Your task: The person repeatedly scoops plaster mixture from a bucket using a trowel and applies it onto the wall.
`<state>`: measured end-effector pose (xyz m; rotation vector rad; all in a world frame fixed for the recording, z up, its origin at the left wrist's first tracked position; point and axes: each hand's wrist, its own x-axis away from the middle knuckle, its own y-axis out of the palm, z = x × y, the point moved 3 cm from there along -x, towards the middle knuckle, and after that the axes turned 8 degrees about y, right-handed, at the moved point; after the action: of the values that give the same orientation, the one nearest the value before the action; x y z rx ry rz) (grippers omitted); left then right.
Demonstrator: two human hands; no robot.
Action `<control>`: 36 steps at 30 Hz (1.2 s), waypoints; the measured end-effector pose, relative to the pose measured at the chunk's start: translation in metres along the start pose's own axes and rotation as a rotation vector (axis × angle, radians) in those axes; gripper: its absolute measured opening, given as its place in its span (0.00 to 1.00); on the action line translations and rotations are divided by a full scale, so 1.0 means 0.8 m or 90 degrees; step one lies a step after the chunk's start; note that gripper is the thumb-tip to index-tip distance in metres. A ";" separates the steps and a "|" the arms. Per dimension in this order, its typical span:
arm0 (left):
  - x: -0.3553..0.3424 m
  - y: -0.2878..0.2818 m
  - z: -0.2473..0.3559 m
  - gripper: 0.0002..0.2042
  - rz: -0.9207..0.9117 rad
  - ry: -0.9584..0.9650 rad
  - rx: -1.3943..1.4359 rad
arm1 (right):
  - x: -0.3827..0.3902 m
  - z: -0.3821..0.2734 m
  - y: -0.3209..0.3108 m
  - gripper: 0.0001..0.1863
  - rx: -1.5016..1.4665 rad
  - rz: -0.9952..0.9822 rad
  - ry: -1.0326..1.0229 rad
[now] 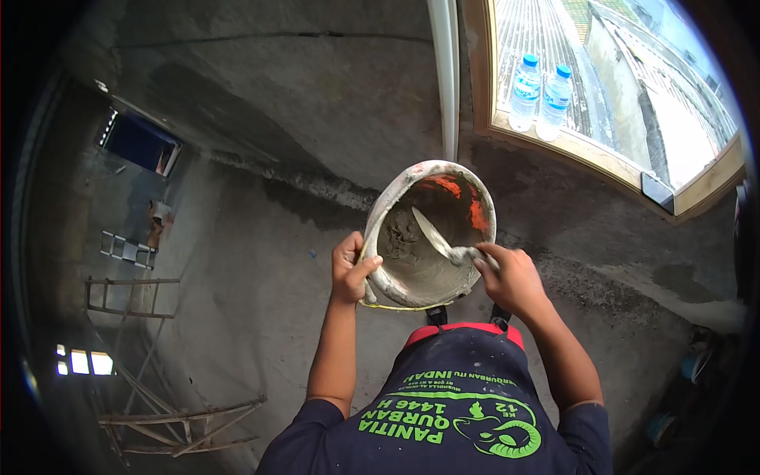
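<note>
In front of my body a round bucket (381, 279) is held tilted, its rim crusted with grey mortar and orange showing on the inner wall. Wet grey mortar (400, 241) lies inside, mostly toward the left. My left hand (354, 267) is closed on the bucket's left rim, the thumb over the edge. A trowel (430, 232) with a pointed, mortar-smeared blade reaches into the bucket. Its handle is gripped by my right hand (511, 277) at the right rim. A thin yellow line, perhaps the bucket's handle, curves under the near rim.
Two water bottles (525, 93) with blue caps stand on the wooden window frame (570, 142) at upper right. A pale vertical pipe (446, 79) runs down the grey wall. Wooden scaffolding (182, 419) and a small ladder (127, 249) stand at left. Buckets (695, 366) sit at far right.
</note>
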<state>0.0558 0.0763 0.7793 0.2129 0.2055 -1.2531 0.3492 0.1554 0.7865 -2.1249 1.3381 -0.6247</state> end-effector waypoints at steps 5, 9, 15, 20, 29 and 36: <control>-0.019 0.002 0.029 0.12 -0.029 0.037 0.012 | -0.057 -0.009 0.031 0.16 0.016 -0.001 -0.048; -0.029 0.007 0.040 0.13 -0.071 0.029 -0.014 | -0.082 -0.028 0.045 0.13 0.059 -0.035 -0.094; -0.053 0.011 0.052 0.14 -0.090 0.031 -0.090 | -0.092 -0.043 0.058 0.12 0.138 -0.204 -0.192; -0.063 0.006 0.053 0.14 -0.092 0.014 -0.132 | -0.125 -0.030 0.027 0.13 0.241 -0.276 -0.161; -0.084 0.026 0.064 0.15 -0.140 0.062 -0.166 | -0.160 -0.022 0.025 0.15 0.273 -0.337 -0.171; -0.116 0.043 0.055 0.14 -0.208 0.063 -0.173 | -0.172 -0.006 0.013 0.17 0.110 -0.525 0.037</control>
<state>0.0627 0.1594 0.8484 0.0046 0.5076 -1.5231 0.2848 0.2768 0.7702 -2.4768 0.3500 -1.0711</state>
